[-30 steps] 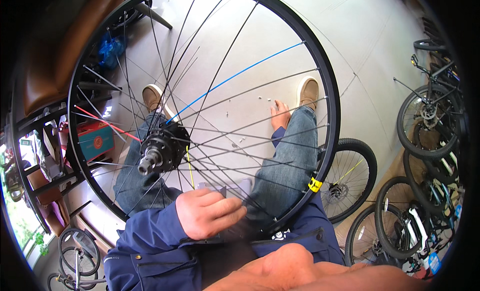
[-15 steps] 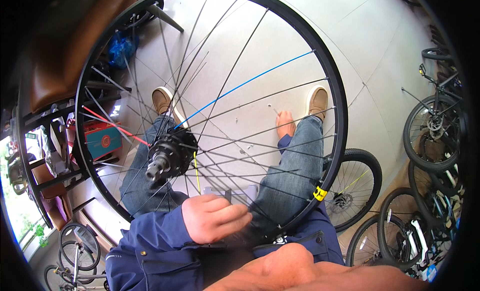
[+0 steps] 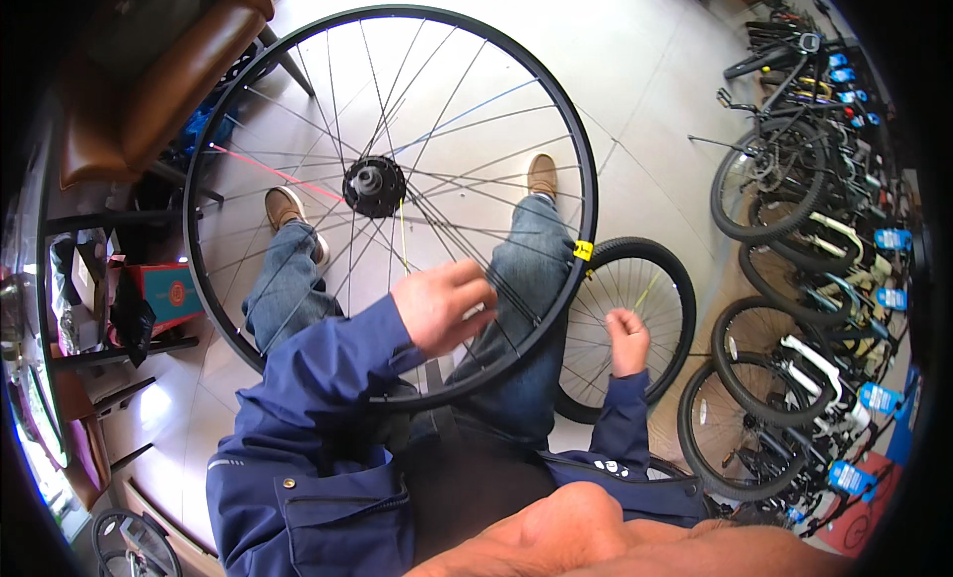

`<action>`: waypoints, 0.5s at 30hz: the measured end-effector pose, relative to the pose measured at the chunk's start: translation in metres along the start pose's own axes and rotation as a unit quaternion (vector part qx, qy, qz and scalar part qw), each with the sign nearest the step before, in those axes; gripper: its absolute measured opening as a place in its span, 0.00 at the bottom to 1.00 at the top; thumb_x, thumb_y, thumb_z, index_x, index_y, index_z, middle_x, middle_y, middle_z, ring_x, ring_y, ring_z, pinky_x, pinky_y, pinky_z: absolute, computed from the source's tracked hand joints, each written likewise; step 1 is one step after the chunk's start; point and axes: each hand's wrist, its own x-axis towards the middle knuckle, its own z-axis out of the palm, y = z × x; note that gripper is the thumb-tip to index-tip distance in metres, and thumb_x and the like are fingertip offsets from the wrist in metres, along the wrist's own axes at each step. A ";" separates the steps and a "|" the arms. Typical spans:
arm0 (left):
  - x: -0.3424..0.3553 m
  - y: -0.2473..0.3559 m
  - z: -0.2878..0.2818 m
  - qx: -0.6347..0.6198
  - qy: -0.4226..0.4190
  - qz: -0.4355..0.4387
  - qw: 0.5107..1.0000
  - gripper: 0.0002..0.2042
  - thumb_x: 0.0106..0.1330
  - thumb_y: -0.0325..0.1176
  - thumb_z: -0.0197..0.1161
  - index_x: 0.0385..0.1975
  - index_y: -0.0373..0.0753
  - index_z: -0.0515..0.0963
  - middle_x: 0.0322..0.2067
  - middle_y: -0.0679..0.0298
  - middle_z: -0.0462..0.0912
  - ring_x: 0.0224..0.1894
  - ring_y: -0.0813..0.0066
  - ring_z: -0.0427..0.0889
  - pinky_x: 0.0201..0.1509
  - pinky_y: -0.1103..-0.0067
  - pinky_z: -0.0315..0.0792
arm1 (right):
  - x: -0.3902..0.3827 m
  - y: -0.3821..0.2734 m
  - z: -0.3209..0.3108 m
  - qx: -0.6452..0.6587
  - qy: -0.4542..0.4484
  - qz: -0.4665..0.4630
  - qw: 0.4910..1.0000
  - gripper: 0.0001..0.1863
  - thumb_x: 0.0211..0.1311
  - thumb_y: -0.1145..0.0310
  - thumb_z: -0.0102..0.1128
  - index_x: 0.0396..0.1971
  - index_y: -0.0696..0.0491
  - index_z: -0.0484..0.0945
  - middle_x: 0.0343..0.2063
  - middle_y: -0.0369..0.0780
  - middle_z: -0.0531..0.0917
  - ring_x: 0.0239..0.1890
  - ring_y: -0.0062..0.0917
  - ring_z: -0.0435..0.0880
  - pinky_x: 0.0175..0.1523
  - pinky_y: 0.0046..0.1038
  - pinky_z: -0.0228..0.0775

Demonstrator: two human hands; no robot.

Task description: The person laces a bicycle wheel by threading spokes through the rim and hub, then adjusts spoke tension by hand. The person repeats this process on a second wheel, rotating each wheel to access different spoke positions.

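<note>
A large black bicycle wheel rim [image 3: 589,180], with no tire on it, leans over my legs. Thin dark spokes run between it and the black hub [image 3: 367,183]; one spoke is red [image 3: 278,172], one blue [image 3: 467,117] and one yellow [image 3: 404,234]. My left hand [image 3: 445,304] is at the near side of the wheel with its fingers curled in beside the spokes; what they hold is hidden. Outside the rim on the right, my right hand [image 3: 627,341] is raised in a pinch. Anything between its fingertips is too small to name.
A second wheel with a tire [image 3: 685,309] stands right of my leg. Several bicycles [image 3: 774,180] line the right side. At left are a brown leather chair [image 3: 164,100] and a shelf with a red and teal box [image 3: 169,291].
My right hand has come up from the floor near my right shoe to beside the rim. The wheel has shifted away from me and appears smaller. My left hand has moved slightly forward.
</note>
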 end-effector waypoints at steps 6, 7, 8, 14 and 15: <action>-0.005 -0.001 0.002 -0.068 0.054 0.006 0.996 0.08 0.71 0.34 0.77 0.45 0.42 0.88 0.36 0.62 0.87 0.34 0.62 0.90 0.39 0.69 0.83 | -0.094 -0.159 0.069 0.067 -0.163 -0.189 0.966 0.06 0.72 0.79 0.73 0.45 0.58 0.89 0.42 0.36 0.92 0.45 0.17 0.88 0.52 0.22 0.80; -0.004 0.000 0.003 -0.073 0.063 0.015 0.995 0.10 0.71 0.32 0.77 0.49 0.42 0.89 0.37 0.62 0.88 0.35 0.62 0.90 0.40 0.70 0.84 | -0.103 -0.172 0.088 0.087 -0.187 -0.192 0.959 0.07 0.72 0.78 0.74 0.46 0.58 0.87 0.42 0.36 0.92 0.45 0.17 0.89 0.53 0.22 0.80; -0.005 0.001 0.004 -0.091 0.063 0.013 0.994 0.10 0.71 0.32 0.77 0.50 0.42 0.89 0.37 0.62 0.88 0.36 0.62 0.91 0.40 0.70 0.84 | -0.107 -0.182 0.105 0.096 -0.201 -0.196 0.955 0.09 0.73 0.78 0.73 0.48 0.59 0.84 0.41 0.37 0.92 0.45 0.17 0.90 0.53 0.22 0.80; -0.001 -0.003 0.002 -0.119 0.077 0.055 0.988 0.10 0.71 0.29 0.77 0.50 0.41 0.90 0.38 0.61 0.90 0.39 0.62 0.92 0.43 0.71 0.85 | -0.096 -0.199 0.126 0.104 -0.266 -0.138 0.948 0.12 0.75 0.75 0.73 0.51 0.59 0.79 0.41 0.39 0.91 0.43 0.16 0.88 0.51 0.20 0.79; -0.001 -0.004 0.003 -0.126 0.073 0.052 0.988 0.09 0.71 0.29 0.77 0.49 0.40 0.91 0.38 0.61 0.90 0.39 0.61 0.92 0.43 0.71 0.85 | -0.093 -0.199 0.125 0.096 -0.277 -0.133 0.947 0.13 0.75 0.74 0.74 0.51 0.59 0.79 0.41 0.39 0.91 0.43 0.16 0.88 0.50 0.20 0.79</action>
